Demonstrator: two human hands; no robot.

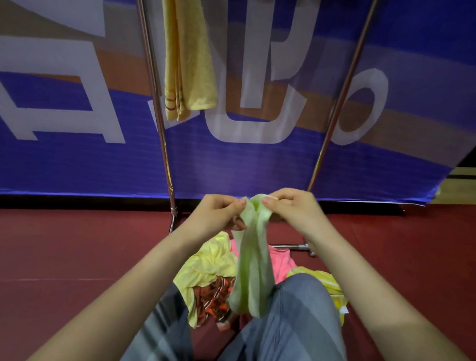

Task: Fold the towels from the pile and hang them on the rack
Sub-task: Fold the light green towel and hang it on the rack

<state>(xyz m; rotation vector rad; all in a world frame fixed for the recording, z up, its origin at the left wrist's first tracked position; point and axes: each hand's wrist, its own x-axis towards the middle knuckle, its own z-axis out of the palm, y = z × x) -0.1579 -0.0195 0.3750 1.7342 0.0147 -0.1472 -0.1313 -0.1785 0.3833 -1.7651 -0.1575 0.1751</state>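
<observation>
Right now the pale green towel (253, 256) hangs lengthwise at centre frame, its top edge bunched between both hands and its lower end dangling between my grey trouser legs (289, 337). My left hand (216, 213) pinches that edge at nine o'clock of the bunch, and my right hand (289, 210) pinches it at three o'clock. I judge the two grips sit close together to match corners for a fold. At six o'clock below them the pile (209, 267) lies on the red floor (52, 250), within easy reach. At twelve o'clock stands the rack (153, 86), with one folded yellow towel (187, 55) draped at eleven. Behind it, a blue banner (59, 164) carries huge white characters, cropped; I cannot read any word.
</observation>
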